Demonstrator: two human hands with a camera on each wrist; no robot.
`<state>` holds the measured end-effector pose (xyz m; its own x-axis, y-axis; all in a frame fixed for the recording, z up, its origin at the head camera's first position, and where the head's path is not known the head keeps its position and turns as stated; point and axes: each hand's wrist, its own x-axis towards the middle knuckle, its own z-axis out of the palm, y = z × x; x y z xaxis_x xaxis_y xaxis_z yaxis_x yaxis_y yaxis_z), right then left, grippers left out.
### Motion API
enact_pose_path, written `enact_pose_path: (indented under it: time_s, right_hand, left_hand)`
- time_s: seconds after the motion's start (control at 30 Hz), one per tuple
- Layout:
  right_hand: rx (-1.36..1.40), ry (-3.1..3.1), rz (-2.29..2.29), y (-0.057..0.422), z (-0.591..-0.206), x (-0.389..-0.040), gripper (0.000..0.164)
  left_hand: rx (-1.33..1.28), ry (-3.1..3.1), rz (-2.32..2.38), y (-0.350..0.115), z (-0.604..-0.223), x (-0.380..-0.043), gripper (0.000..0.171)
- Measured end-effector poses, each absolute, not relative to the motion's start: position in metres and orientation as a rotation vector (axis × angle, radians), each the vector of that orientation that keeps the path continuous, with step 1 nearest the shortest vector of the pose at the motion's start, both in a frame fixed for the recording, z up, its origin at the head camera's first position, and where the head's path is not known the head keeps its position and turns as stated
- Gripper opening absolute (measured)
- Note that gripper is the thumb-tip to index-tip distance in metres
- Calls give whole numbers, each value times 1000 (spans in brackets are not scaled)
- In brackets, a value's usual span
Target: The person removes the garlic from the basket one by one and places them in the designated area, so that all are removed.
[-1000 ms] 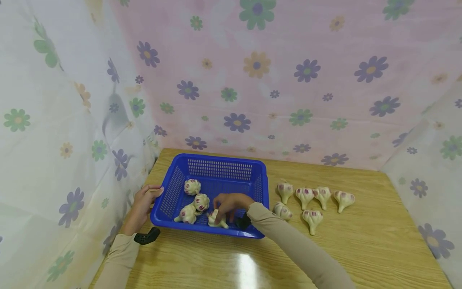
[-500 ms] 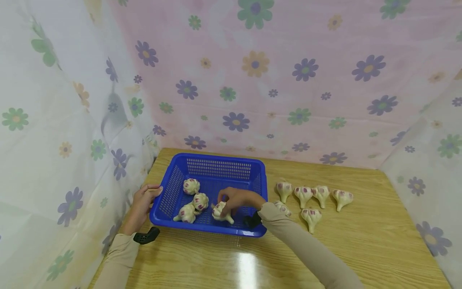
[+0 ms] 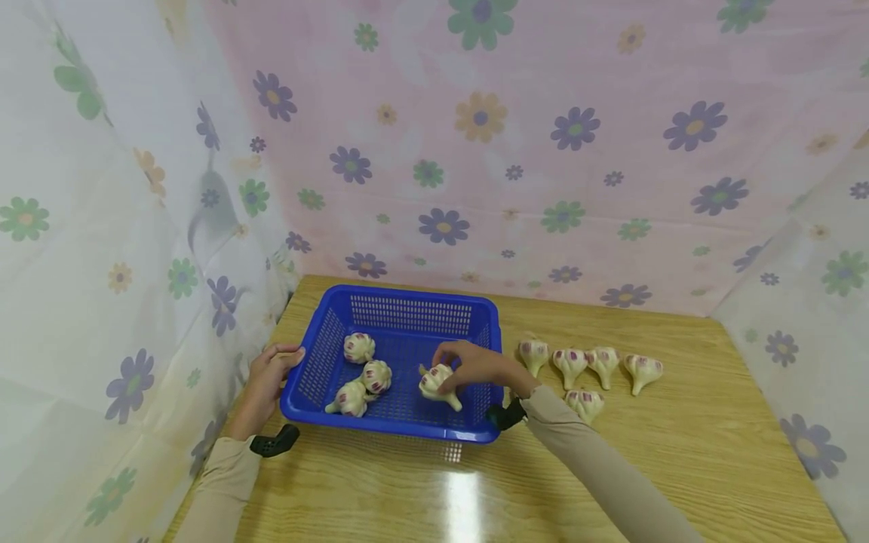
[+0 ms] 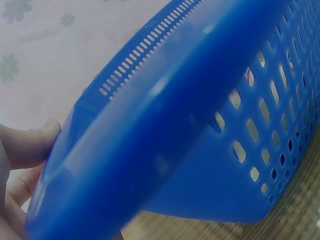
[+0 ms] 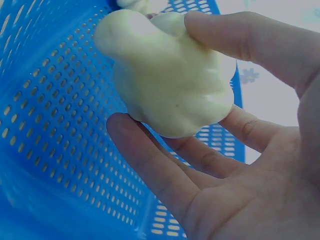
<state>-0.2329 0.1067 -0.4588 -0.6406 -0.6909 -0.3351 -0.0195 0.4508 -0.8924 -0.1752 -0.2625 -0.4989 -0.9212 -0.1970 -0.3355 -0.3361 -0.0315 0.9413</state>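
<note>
My right hand [image 3: 475, 363] holds a garlic bulb [image 3: 437, 385] over the right half of a blue plastic basket [image 3: 394, 431]. In the right wrist view the thumb presses this pale garlic bulb [image 5: 170, 75] from above while the fingers support it below. Three more bulbs with purple marks lie at the basket's left side, one garlic bulb [image 3: 359, 348] behind the other two. My left hand [image 3: 268, 381] grips the basket's left rim, its thumb on the edge; the left wrist view shows fingers [image 4: 30, 145] at the blue rim [image 4: 125, 130].
Several garlic bulbs [image 3: 570, 363] rest on the wooden table [image 3: 713, 422] right of the basket, one of them [image 3: 585, 404] partly behind my right sleeve. Flowered cloth [image 3: 509, 188] stands as a wall behind and on both sides.
My right hand has lifted the garlic bulb from near the basket's front and carried it to the right. The left hand keeps its hold on the rim.
</note>
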Motion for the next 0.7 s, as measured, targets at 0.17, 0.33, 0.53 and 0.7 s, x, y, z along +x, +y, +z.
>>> enact_pose_path:
  time_s: [0.17, 0.33, 0.53, 0.7]
  right_hand:
    - [-601, 1990, -1247, 119, -454, -230, 37]
    - [-603, 1961, -1293, 131, -449, -224, 38]
    - [-607, 1944, -1321, 141, -446, -218, 38]
    - [-608, 1956, -1331, 150, -447, -216, 39]
  left_hand:
    - [-591, 2092, 2120, -262, -497, -175, 40]
    - [-573, 2063, 2122, -264, -497, -175, 43]
    - [-543, 2104, 2127, -265, -502, -175, 43]
    - [-483, 2126, 2142, -268, -508, -175, 44]
